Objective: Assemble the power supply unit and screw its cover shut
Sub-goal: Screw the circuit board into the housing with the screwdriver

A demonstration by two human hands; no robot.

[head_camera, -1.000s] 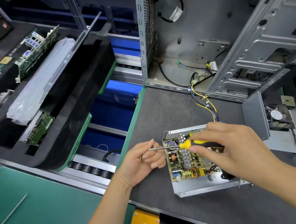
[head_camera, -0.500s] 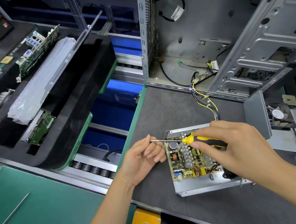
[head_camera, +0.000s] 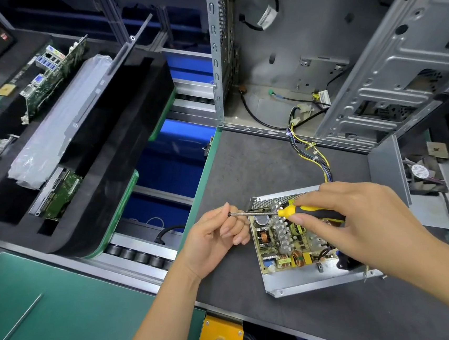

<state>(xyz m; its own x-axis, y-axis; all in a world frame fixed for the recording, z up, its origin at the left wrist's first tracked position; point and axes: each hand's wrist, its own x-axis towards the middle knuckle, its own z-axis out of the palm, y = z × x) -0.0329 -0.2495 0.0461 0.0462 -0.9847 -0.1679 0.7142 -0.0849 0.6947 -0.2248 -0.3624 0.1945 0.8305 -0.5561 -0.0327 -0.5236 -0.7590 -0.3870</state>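
Dark gray mat (head_camera: 259,170) under open power box (head_camera: 290,239) — right hand (head_camera: 360,224) grips screwdriver (head_camera: 290,211), left hand (head_camera: 217,232) curled at its tip; metal computer case (head_camera: 297,59) far behind.

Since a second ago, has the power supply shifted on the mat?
No. The power supply lies in the same spot and at the same angle, judged against the case's bottom rail behind it.

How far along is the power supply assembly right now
Done: the circuit board sits in the open metal tray. In hand: the right hand holds the screwdriver, its tip at the left hand's fingertips, apparently taking a screw. Left: no cover is on the unit, so closing and screwing remain.
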